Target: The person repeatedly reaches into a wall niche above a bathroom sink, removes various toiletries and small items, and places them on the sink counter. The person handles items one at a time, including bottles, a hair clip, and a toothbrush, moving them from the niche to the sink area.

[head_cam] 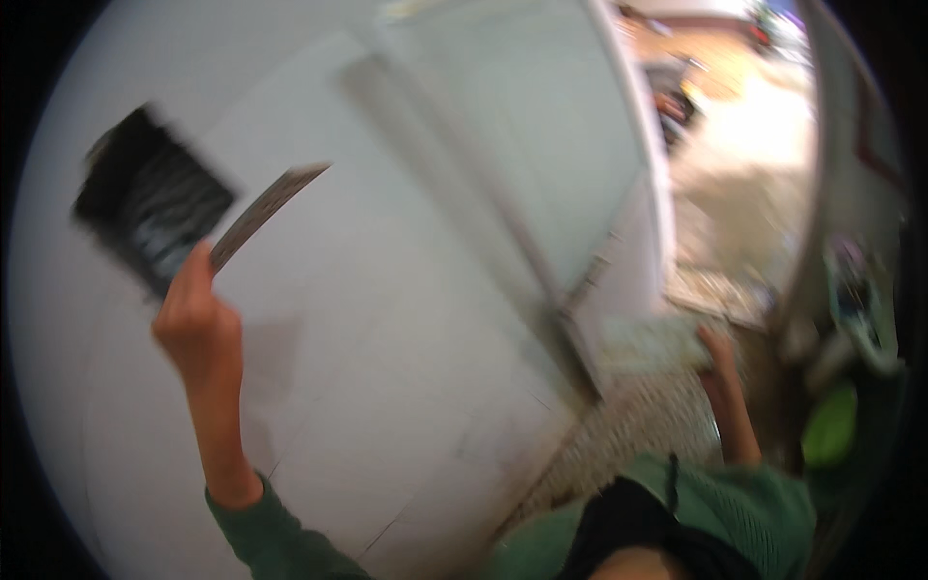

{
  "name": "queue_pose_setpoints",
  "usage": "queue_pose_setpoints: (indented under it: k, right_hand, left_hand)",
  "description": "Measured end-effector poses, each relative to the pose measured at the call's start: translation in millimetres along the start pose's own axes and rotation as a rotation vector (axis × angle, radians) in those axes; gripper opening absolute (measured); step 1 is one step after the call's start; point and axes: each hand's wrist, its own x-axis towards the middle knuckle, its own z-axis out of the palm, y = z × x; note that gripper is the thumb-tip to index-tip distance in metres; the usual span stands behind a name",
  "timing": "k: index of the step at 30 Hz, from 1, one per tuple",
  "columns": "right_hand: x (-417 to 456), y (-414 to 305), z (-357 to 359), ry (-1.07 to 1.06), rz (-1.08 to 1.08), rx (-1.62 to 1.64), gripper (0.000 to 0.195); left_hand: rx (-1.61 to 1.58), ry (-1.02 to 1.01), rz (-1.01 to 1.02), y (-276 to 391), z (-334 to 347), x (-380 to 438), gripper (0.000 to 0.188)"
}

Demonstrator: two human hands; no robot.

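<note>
My left hand is raised in front of a white wall. Its fingers pinch a thin, narrow piece, seen nearly edge-on with small dark marks along it; its material is unclear. Just behind the fingertips is a dark square opening in the wall, with a rough grey inside. Low on the right, my right hand is at the right edge of a pale, flat slab and appears to grip it; blur hides its exact kind.
A long grey strip runs slantwise along the wall. Beyond it a bright doorway shows a littered floor and dark objects. Rough, gravelly ground lies below. To the right are a green object and a pale container, both blurred.
</note>
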Motion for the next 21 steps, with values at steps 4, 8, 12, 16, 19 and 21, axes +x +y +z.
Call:
queue_pose_setpoints:
  k: [4,8,12,16,19,21]
  right_hand:
    - [-40,-73,-17,0.248,0.179,0.133,0.042]
    - [-82,-166,-60,0.296,-0.033,0.182,0.029]
    - [-91,-196,-158,0.393,-0.079,0.230,0.026]
    - [-115,-237,-265,0.518,-0.110,0.240,0.028]
    - [-133,-253,-331,0.651,-0.180,0.264,0.027]
    - [-145,-262,-366,0.773,-0.206,0.269,0.028]
  left_hand:
    - [-0.434,0.105,0.138,148,1,-9,0.032]
    - [-0.910,0.190,0.308,326,3,23,0.039]
    - [-1.229,0.158,0.378,512,-25,44,0.036]
    - [-1.435,0.176,0.436,674,-94,83,0.030]
    - [-1.487,0.273,0.511,760,-140,113,0.021]
    - [-1.554,0.371,0.567,806,-166,138,0.022]
